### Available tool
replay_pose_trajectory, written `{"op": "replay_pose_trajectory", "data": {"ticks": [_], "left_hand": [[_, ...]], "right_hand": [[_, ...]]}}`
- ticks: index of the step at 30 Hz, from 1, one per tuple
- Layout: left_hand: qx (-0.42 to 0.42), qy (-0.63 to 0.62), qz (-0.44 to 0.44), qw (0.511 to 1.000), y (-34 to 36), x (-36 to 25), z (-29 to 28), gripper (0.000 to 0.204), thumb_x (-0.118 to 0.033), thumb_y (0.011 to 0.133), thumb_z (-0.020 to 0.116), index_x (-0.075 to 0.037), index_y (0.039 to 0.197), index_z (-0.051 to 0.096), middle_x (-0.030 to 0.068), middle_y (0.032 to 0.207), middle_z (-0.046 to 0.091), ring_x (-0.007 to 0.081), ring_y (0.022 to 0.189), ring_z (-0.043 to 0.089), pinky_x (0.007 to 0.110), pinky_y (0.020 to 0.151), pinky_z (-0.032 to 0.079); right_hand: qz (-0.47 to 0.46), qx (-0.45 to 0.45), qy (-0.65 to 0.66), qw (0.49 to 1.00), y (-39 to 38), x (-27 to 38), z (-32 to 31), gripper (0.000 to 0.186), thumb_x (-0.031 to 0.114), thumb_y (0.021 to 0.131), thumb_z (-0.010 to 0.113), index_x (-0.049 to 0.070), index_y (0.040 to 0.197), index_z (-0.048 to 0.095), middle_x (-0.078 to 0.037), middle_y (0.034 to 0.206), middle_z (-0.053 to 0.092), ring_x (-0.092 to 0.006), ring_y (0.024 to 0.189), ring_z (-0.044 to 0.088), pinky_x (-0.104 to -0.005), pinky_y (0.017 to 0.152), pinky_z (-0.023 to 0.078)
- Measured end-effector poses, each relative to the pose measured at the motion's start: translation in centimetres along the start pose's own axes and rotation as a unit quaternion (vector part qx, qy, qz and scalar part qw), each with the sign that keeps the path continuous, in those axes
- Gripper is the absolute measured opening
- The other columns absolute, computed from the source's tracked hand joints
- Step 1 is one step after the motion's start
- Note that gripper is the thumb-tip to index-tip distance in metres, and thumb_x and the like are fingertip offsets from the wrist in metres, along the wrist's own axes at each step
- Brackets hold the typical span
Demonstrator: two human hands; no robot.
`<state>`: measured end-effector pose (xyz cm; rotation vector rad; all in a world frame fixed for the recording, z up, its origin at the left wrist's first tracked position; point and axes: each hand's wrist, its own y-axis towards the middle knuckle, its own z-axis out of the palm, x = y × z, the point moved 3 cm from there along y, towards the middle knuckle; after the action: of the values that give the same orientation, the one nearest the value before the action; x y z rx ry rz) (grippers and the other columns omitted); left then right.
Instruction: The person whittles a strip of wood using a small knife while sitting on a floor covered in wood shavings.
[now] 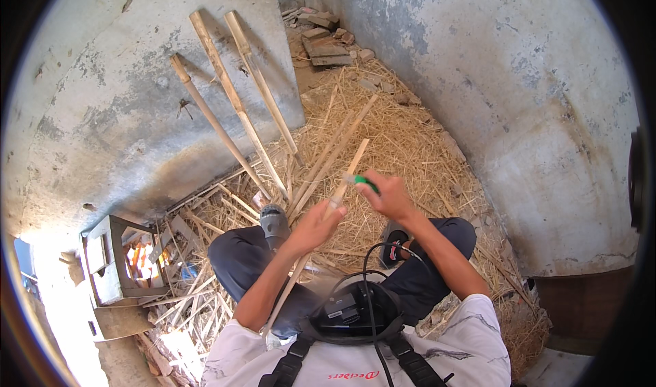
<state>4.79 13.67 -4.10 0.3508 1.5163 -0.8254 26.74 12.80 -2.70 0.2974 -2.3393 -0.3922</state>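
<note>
My left hand (316, 226) is closed around a long pale wooden strip, likely split bamboo (357, 156), which slants from my lap up and away to the right. A short tool with a green handle (367, 183), seemingly a knife, is gripped in my right hand (389, 197). Its greyish front part meets the strip a little beyond my left fingers; the cutting edge is too small to make out. One thin pale curl (314, 180) hangs left of the tool. Two more long strips (345, 141) lie on the shavings in front.
Three poles (236, 100) lean against the left wall (137, 114). Pale shavings (424, 148) cover the floor between the walls. Broken bricks (326, 49) are piled at the far corner. A box-like frame (113, 267) and scattered sticks (184, 305) lie to the left.
</note>
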Motion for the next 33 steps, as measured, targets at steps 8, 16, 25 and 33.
{"op": "replay_pose_trajectory", "data": {"ticks": [8, 16, 25, 33], "left_hand": [[0.017, -0.004, -0.009, 1.0, -0.1, -0.2, 0.2, 0.028, -0.035, 0.112, 0.056, -0.012, 0.097, 0.048, -0.0078, 0.069, 0.041, 0.003, 0.057, 0.034, 0.024, 0.05, 0.027], [0.063, -0.035, -0.051, 0.996, -1.5, -0.4, 0.7, 0.032, -0.036, 0.11, 0.057, -0.012, 0.092, 0.047, -0.0066, 0.066, 0.039, 0.0045, 0.053, 0.033, 0.025, 0.047, 0.028], [0.085, -0.128, -0.094, 0.984, 0.4, 1.0, -0.3, 0.041, -0.047, 0.109, 0.042, -0.016, 0.083, 0.035, -0.0059, 0.065, 0.027, 0.0072, 0.054, 0.023, 0.027, 0.048, 0.022], [0.068, -0.106, -0.1, 0.987, 0.8, 0.4, 0.0, 0.051, -0.057, 0.11, 0.046, -0.018, 0.079, 0.036, -0.0072, 0.064, 0.028, 0.0065, 0.052, 0.023, 0.026, 0.048, 0.02]], "right_hand": [[-0.034, -0.023, -0.059, 0.997, 0.1, -0.4, -1.1, 0.026, 0.033, 0.101, 0.069, 0.007, 0.104, 0.069, -0.014, 0.071, 0.067, -0.0322, 0.059, 0.067, -0.043, 0.054, 0.049], [0.138, -0.219, -0.073, 0.963, 1.4, -5.8, -9.1, 0.037, 0.038, 0.108, 0.057, 0.003, 0.104, 0.068, -0.01, 0.06, 0.054, -0.0187, 0.05, 0.05, -0.037, 0.05, 0.04], [0.008, -0.028, -0.022, 0.999, -0.3, 0.2, -1.8, 0.028, 0.034, 0.105, 0.063, 0.006, 0.102, 0.065, -0.014, 0.067, 0.062, -0.0287, 0.056, 0.063, -0.0419, 0.052, 0.046], [-0.07, 0.022, -0.033, 0.997, -0.4, 1.6, 0.5, 0.025, 0.033, 0.101, 0.068, 0.008, 0.1, 0.064, -0.013, 0.074, 0.067, -0.0341, 0.061, 0.067, -0.0436, 0.053, 0.048]]}}
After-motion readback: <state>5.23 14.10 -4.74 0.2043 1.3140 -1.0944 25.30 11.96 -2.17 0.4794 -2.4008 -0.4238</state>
